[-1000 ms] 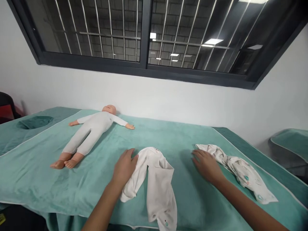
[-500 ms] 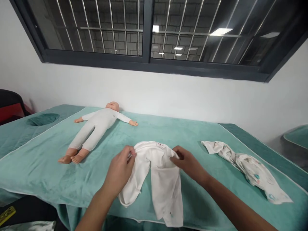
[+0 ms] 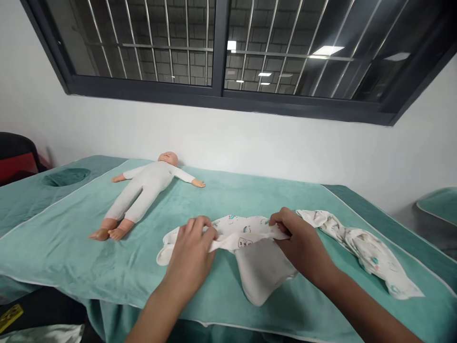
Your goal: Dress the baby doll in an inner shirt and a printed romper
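A pair of white baby pants (image 3: pixel 262 271) is stretched between my hands near the front of the bed. My left hand (image 3: pixel 193 250) is closed on one end of the waistband, and my right hand (image 3: pixel 302 240) pinches the other end. Between them a small label shows on the band. Behind the band appears cloth with a small coloured print, while a plain white leg hangs in front. Part of the other leg shows left of my left hand. My fingertips are partly hidden by the cloth and my hands.
A baby doll (image 3: pixel 148 178) in a white suit lies on its back on the green bed cover (image 3: pixel 246 195), left of centre. Crumpled printed baby clothing (image 3: pixel 364 247) lies at the right. Behind the bed is a wall with a barred window (image 3: pixel 217 90). A black and red chair (image 3: pixel 17 157) stands at far left.
Both hands have moved right and turned the waistband toward me. The printed side of the pants now shows behind it, and the legs have swung out of their earlier hanging position.
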Available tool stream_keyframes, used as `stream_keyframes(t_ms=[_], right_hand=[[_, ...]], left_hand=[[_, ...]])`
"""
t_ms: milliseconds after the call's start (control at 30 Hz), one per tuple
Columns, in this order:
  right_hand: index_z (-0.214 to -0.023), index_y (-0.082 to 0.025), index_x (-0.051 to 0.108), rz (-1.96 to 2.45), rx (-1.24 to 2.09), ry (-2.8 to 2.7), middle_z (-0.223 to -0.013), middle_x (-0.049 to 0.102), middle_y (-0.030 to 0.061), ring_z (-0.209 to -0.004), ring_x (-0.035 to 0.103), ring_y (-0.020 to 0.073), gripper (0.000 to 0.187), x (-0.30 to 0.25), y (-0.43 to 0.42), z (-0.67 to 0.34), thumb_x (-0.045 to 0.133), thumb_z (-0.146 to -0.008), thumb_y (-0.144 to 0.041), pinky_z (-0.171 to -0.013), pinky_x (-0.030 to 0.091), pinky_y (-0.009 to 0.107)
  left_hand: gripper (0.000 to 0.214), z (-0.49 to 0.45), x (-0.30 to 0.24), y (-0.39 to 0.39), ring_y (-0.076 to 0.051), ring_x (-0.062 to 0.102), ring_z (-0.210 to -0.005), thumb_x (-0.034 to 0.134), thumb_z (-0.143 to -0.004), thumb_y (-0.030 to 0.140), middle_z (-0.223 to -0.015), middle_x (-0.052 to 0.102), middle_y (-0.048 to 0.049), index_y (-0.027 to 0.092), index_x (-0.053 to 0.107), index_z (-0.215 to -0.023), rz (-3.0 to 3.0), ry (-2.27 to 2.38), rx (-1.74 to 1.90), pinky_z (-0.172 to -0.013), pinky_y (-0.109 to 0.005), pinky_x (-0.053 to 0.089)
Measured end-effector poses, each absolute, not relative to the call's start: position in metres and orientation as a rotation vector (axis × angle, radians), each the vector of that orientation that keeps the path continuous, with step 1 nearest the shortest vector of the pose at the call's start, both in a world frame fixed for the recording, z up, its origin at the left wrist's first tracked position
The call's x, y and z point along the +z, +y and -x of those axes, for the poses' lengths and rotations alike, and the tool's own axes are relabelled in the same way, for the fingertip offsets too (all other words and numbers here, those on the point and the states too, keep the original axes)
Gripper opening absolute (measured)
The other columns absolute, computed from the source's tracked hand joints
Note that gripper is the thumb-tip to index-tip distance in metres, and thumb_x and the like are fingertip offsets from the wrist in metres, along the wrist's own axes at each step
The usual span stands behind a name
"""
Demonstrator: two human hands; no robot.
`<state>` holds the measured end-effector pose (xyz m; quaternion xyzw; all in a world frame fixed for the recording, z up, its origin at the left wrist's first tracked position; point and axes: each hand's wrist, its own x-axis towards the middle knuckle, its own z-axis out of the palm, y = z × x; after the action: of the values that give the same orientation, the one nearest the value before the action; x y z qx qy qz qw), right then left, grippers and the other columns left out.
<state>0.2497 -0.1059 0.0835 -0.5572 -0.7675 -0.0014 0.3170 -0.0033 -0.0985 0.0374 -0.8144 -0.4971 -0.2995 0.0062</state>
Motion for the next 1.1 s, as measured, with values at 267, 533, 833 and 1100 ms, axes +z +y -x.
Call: stream_keyframes(t_ms=[267,533,833,1100], right_hand=[[-0.094,-0.028,0.06,1.708,-0.152,-2.064,-0.08,0.057,-0.0009,-0.062,0.052,0.0146,0.03,0.095,-0.112,-0.276,0.049,-0.073,-0.01,-0.053,0.034,0.025],[-0.096,-0.027,0.063,1.612,-0.051,-1.852,-0.104,0.067,0.002,-0.087,0.063,0.0202,0.035,0.125,-0.12,-0.302,0.043,-0.073,-0.01,-0.068,0.047,0.028],[-0.106,-0.031,0.065,1.917,-0.161,-1.972,-0.102,0.072,0.0012,-0.08,0.066,0.0224,0.046,0.099,-0.108,-0.327,0.045,-0.071,-0.009,-0.057,0.042,0.027],[-0.104,-0.024,0.061,2.044,-0.388,-1.918,-0.104,0.068,0.0043,-0.087,0.061,0.0224,0.044,0.082,-0.026,-0.297,0.039,-0.073,-0.002,-0.057,0.033,0.029]], left_hand=[[0.006,0.013,0.057,-0.106,-0.015,0.054,-0.068,0.047,-0.086,0.018,-0.08,0.057,0.0027,0.023,0.045,-0.087,2.495,-1.692,-1.318,-0.062,-0.027,0.039],[0.024,0.034,0.102,-0.111,-0.017,0.058,-0.071,0.046,-0.078,0.016,-0.085,0.062,-0.0002,0.024,0.06,-0.096,1.982,-1.629,-1.131,-0.053,-0.027,0.03],[0.017,0.05,0.094,-0.083,-0.019,0.063,-0.076,0.041,-0.08,0.02,-0.083,0.068,0.0005,0.023,0.055,-0.089,2.29,-2.157,-1.115,-0.061,-0.025,0.042],[0.024,0.026,0.066,0.014,-0.026,0.065,-0.077,0.035,-0.091,0.026,-0.092,0.068,-0.0109,0.02,0.053,-0.106,2.081,-2.221,-0.603,-0.062,-0.032,0.041]])
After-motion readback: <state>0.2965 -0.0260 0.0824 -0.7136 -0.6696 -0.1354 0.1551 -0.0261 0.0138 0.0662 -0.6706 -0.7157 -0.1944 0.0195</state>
